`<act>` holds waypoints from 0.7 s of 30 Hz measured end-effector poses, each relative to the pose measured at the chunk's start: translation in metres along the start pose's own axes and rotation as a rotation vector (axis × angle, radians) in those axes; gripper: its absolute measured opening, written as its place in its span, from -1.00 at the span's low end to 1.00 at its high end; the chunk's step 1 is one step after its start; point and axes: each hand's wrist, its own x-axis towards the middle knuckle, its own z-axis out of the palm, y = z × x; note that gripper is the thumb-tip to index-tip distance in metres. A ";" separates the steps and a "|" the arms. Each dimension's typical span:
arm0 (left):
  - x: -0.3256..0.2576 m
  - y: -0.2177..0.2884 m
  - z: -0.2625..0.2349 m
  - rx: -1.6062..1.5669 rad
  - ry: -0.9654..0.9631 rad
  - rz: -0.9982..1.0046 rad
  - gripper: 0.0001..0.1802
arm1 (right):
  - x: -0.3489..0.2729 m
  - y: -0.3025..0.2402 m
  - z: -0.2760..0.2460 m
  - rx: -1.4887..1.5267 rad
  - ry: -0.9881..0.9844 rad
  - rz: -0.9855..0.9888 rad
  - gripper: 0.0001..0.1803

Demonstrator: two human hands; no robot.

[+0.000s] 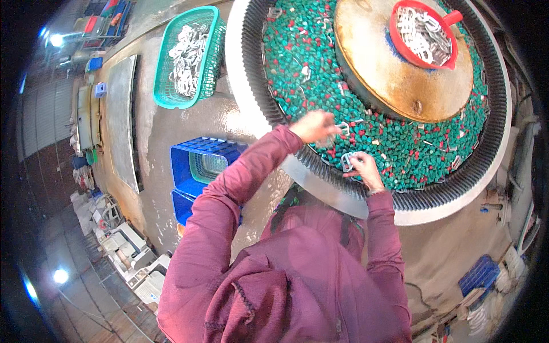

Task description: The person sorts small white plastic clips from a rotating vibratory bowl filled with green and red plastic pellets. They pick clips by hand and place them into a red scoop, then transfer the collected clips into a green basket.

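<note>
My right hand (368,171) pinches a silver loop-shaped metal piece (346,162) above the near rim of a large round tub (324,197). Further left, my left hand (316,127) is over the tub with its fingers curled and somewhat blurred. A second silver metal piece (343,128) shows at its fingertips; the grip itself is partly hidden. Green and red small stones (303,86) fill the ring of the tub, with several pale metal pieces scattered among them.
A red plastic scoop (452,18) with metal pieces sits on the tub's rusty central dome (372,57). Left of the tub stands a turquoise basket (163,86) of similar pieces. Blue crates (182,166) are beside my left arm; another blue crate (479,273) lies at lower right.
</note>
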 end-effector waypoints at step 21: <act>0.058 0.020 -0.024 0.309 0.560 0.024 -0.61 | -0.005 -0.054 0.006 1.009 -0.159 -0.191 -0.57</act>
